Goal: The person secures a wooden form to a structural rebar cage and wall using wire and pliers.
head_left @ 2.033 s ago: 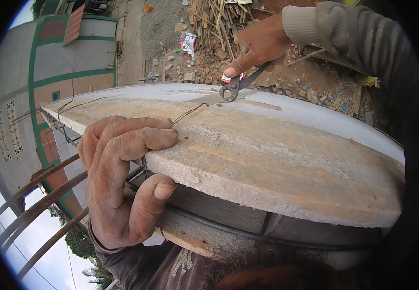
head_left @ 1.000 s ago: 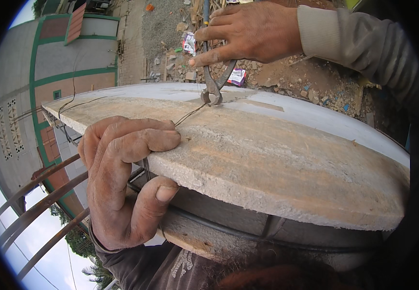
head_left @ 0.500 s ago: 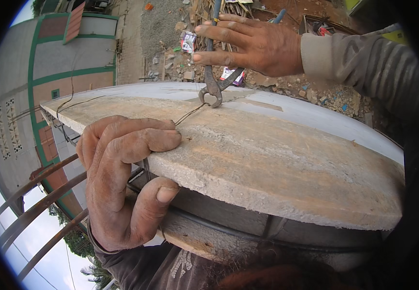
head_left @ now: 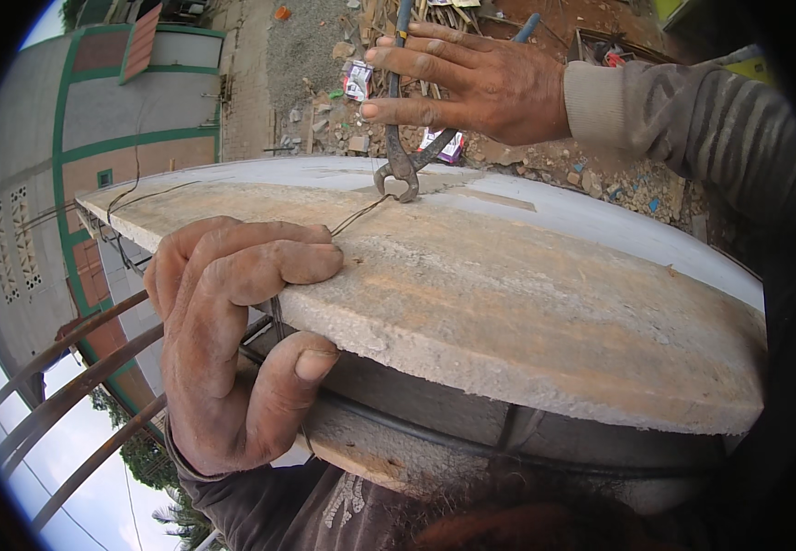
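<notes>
My left hand (head_left: 233,340) grips the near edge of a rough, cement-crusted board (head_left: 508,285), fingers bent over its top face and thumb against the edge below. Close to those fingertips, a doubled thin tie wire (head_left: 358,217) comes up to the jaws of steel pincers (head_left: 400,174), which rest at the board's far side. Across the blue-tipped handles lies my right hand (head_left: 481,87); its fingers stretch over one handle while the other passes beneath the hand. The thumb of that hand is hidden.
Below the board runs a dark bar (head_left: 398,422) against a grey concrete face. Rusty rebars (head_left: 77,395) jut out at left. Rubble (head_left: 637,188) and scrap wood lie far below, with a green-trimmed building (head_left: 141,115) at upper left.
My right hand and the pincer handles have shifted slightly to the left. My left hand keeps nearly the same place on the board.
</notes>
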Tool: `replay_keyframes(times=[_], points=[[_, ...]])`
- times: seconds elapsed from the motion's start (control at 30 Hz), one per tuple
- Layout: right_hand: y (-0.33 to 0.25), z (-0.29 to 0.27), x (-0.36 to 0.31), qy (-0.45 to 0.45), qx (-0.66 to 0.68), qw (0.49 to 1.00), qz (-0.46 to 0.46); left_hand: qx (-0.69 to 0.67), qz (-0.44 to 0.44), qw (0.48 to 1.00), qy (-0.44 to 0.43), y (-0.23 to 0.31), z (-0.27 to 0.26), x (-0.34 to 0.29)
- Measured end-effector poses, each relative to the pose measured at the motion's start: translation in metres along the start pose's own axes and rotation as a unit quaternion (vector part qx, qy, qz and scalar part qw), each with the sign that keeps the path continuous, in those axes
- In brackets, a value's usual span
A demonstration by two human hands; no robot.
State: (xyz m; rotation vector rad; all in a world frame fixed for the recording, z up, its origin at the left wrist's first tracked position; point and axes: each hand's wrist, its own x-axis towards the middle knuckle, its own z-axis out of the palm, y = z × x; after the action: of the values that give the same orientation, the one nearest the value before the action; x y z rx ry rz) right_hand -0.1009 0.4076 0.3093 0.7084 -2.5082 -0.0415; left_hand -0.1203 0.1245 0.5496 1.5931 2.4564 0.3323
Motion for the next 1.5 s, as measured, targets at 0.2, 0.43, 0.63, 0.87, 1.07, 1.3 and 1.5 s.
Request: replay_keyframes(times=[0.2,0.43,0.63,0.87,1.07,1.3,1.5], points=[[0.007,0.0,-0.001,0.023,0.002,0.999,-0.023,-0.013,0.003,1.0,0.0,-0.004,0.004,0.002],[0.013,0.003,0.001,0.058,0.004,0.997,-0.052,-0.001,0.002,1.0,-0.005,0.0,0.002,0.002],[0.02,-0.004,0.01,0.056,0.032,0.996,-0.068,-0.007,-0.005,1.0,-0.005,0.002,0.0,0.004],[0.026,-0.009,0.013,0.1,0.018,0.991,-0.091,-0.006,-0.009,1.0,-0.01,0.002,0.001,0.002],[0.033,0.001,0.016,0.144,0.095,0.977,-0.127,-0.014,-0.005,1.0,-0.007,0.001,0.002,0.001],[0.033,-0.01,0.024,0.147,0.107,0.976,-0.123,-0.008,-0.004,1.0,-0.008,0.002,0.0,0.003],[0.036,0.007,0.021,0.054,0.132,0.984,-0.11,-0.003,0.006,1.0,-0.009,0.003,0.001,0.006]])
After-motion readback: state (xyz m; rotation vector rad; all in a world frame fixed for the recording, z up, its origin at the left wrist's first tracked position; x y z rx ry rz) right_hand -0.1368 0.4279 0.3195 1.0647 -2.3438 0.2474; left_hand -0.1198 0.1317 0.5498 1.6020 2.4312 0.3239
